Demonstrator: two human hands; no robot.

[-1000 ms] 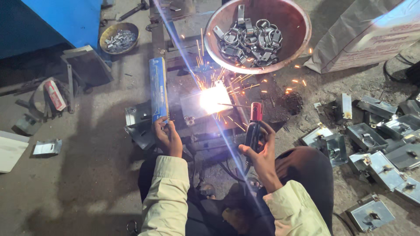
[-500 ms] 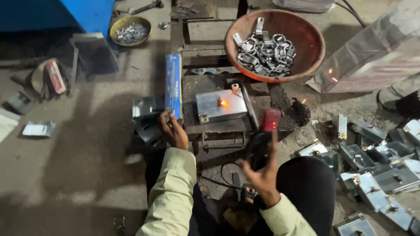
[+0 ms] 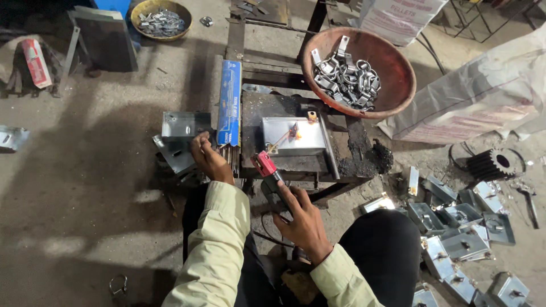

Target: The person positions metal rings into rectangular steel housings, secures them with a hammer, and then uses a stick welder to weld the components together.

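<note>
Looking down from the head cam, the right hand (image 3: 301,219) is wrapped tight round the dark grip of a welding electrode holder (image 3: 272,174) with a red head, and the thin electrode rod (image 3: 282,140) sticks out of it up and to the right, tip glowing orange where it sits on a shiny metal box part (image 3: 296,136). That box part lies flat on a grimy, soot-blackened work stand (image 3: 347,150), pretty much dead centre of the view. Over on the other side, the left hand (image 3: 209,159) has its fingers curled down by the lower end of a long blue electrode packet (image 3: 230,102), right where a bunch of bare rods pokes out; can't tell for sure if it's actually pinching one or just resting on them. Just left of that hand there's another grey metal box piece (image 3: 185,125) on the floor. Behind the stand sits a big reddish bowl (image 3: 398,68) full of small metal clamps (image 3: 346,78), and a smaller yellowish bowl (image 3: 140,29) of scrap bits is up at the top left. Down on the right, near the person's dark-trousered knee, a pile of finished-looking box parts (image 3: 460,239) is spread over the floor, with a black gear (image 3: 489,165) a bit beyond them.
</note>
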